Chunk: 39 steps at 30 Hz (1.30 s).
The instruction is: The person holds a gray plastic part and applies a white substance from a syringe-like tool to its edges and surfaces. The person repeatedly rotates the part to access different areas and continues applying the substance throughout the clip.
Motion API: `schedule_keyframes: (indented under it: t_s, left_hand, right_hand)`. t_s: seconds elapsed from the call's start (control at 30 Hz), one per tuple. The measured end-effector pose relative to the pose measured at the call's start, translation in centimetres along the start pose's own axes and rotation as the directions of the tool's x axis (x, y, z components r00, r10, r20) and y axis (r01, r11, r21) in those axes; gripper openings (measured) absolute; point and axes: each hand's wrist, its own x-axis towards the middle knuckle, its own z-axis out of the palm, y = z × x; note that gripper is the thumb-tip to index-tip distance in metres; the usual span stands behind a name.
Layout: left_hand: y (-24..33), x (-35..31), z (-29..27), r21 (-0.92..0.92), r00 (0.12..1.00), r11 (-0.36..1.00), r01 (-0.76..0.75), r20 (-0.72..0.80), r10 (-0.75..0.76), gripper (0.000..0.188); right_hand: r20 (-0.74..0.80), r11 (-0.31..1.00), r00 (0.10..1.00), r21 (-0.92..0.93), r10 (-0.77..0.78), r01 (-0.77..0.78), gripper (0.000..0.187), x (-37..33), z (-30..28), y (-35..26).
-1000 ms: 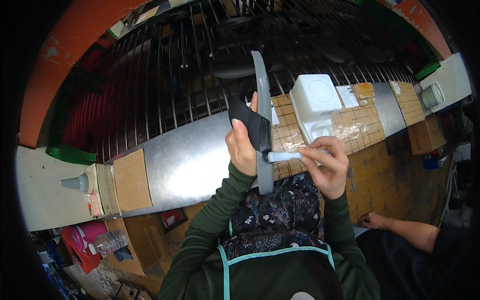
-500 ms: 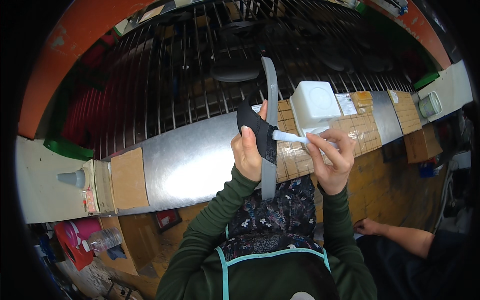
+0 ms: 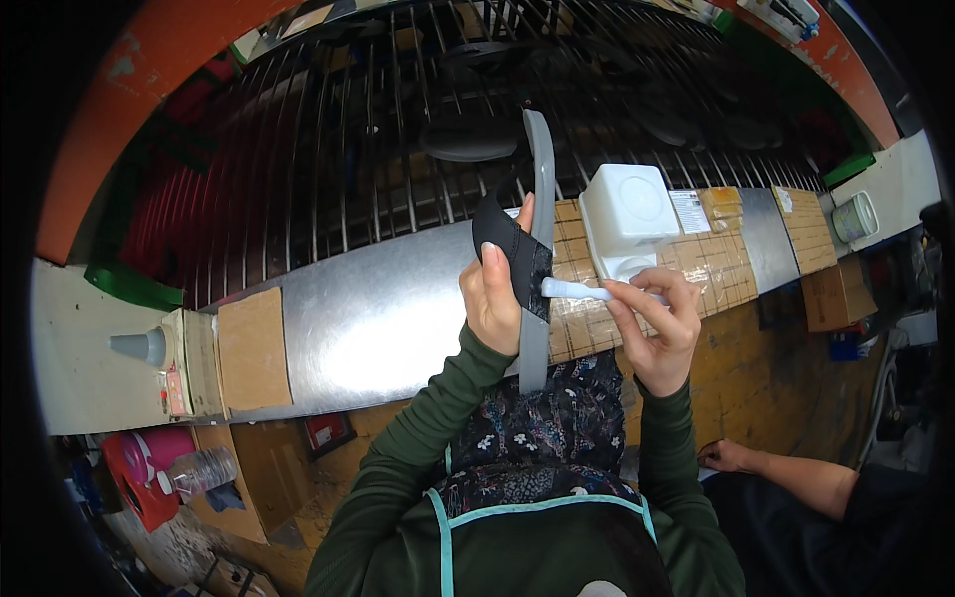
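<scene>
My left hand is closed round a slide sandal, its grey sole on edge and its wide black strap facing left. The thumb presses on the strap; some fingers are hidden behind it. In a pinch, my right hand holds a slim white brush. Its tip touches the sandal along the seam where strap meets sole. Just beyond the right hand, a white square plastic container stands on the cardboard-covered part of the bench.
Beyond the metal bench runs a rack of metal rods, with a dark sole on it. A yellow block lies at right. Another person's hand is at lower right. A plastic bottle is at lower left.
The brush tip has moved slightly down along the sandal's seam, and my right hand has shifted a little with it. My left hand keeps its grip on the sandal.
</scene>
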Motion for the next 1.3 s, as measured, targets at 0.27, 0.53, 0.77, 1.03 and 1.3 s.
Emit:
schedule_keyframes:
  t_s: [0.27,0.53,0.77,1.03,1.3]
  left_hand:
    - [0.1,0.5,-0.2,0.002,1.000,1.000,-0.011,-0.018,0.011,0.063]
    - [0.5,0.7,-0.3,-0.112,0.996,0.989,0.093,0.014,-0.092,0.067]
    - [1.7,0.1,-0.2,-0.735,0.825,0.433,0.521,0.303,-0.477,0.075]
    - [1.2,-0.3,-1.1,-0.837,0.816,0.255,0.484,0.326,-0.477,0.071]
    - [1.7,-1.0,-2.8,-0.837,0.918,0.432,0.336,0.189,-0.348,0.068]
  right_hand:
    - [0.022,0.999,1.000,0.027,-0.020,0.020,0.026,0.0,0.0,-0.3]
    - [0.106,0.984,0.994,0.176,-0.007,-0.012,0.025,0.1,-0.4,-0.1]
    - [0.036,0.918,0.971,0.320,0.234,-0.234,0.021,0.4,1.5,-0.1]
    - [0.120,0.905,0.985,0.394,0.122,-0.160,0.018,1.3,1.2,0.6]
    - [0.193,0.727,0.932,0.585,0.307,-0.360,0.016,0.5,1.8,0.2]
